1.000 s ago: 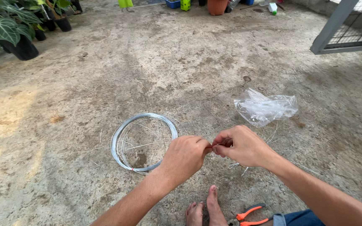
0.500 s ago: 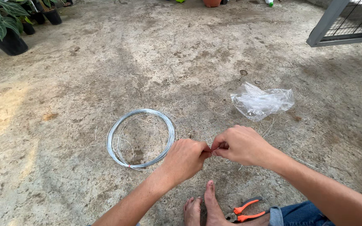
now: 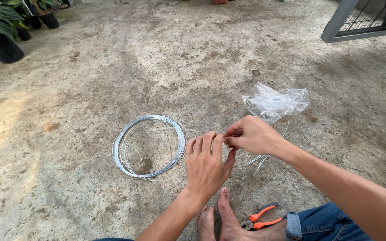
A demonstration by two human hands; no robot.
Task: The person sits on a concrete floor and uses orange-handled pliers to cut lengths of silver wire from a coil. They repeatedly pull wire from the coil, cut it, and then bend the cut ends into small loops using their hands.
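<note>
My left hand (image 3: 207, 163) and my right hand (image 3: 252, 135) meet just above the concrete floor, fingertips pinched together on a thin piece of wire that is barely visible between them. A coil of silver wire (image 3: 148, 145) lies flat on the floor just left of my left hand. Several short cut wire pieces (image 3: 258, 161) lie under my right wrist.
A crumpled clear plastic bag (image 3: 275, 102) sits behind my right hand. Orange-handled cutters (image 3: 261, 217) lie beside my bare feet (image 3: 222, 221). Potted plants (image 3: 2, 38) stand at the far left and a grey metal frame (image 3: 362, 20) at the far right.
The view has tilted down slightly. My left hand has loosened, its fingers now straighter and spread upward, while both hands stay joined at the wire.
</note>
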